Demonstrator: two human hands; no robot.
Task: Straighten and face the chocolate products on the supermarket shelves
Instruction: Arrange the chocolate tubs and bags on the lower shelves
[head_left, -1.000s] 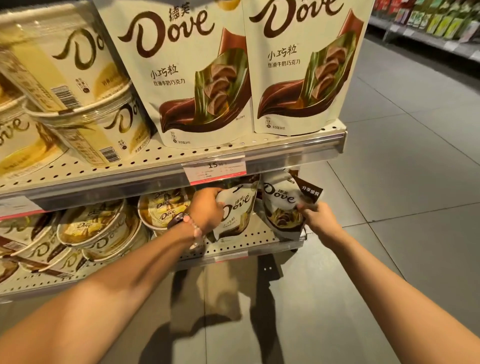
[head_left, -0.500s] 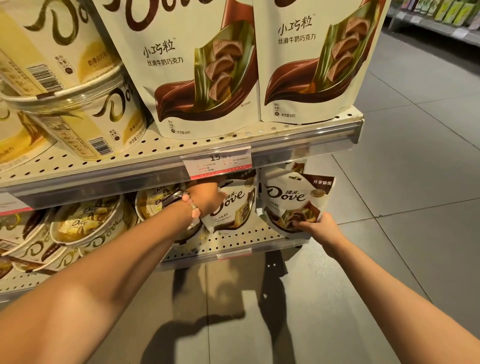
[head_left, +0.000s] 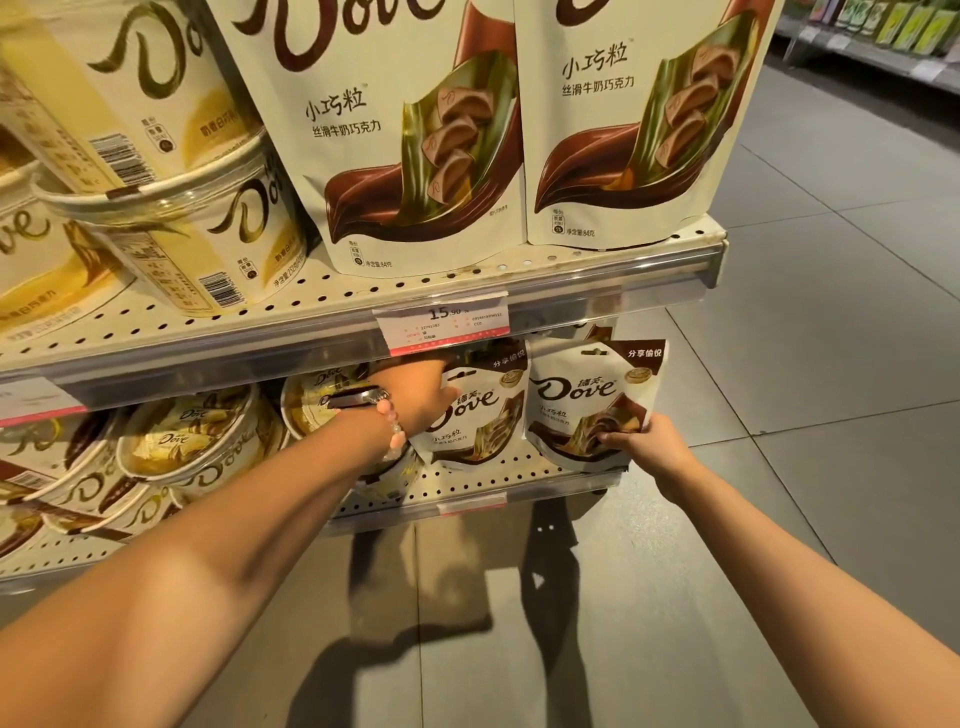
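On the lower shelf (head_left: 467, 486) we have turned the right pouch (head_left: 592, 410) upright and label-forward, our right hand (head_left: 641, 441) pinching its lower edge, while our left hand (head_left: 421, 400) apparently holds the neighbouring pouch (head_left: 475, 415), fingers hidden.

left grip (head_left: 415, 395): arm extended, fingers hidden | right grip (head_left: 644, 441): arm extended, pinching

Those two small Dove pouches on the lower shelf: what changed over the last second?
The right pouch, tilted and crumpled before, now stands upright, logo forward, with the right hand pinching its lower corner. The left hand stays on the left pouch, now straighter. The tubs haven't moved.
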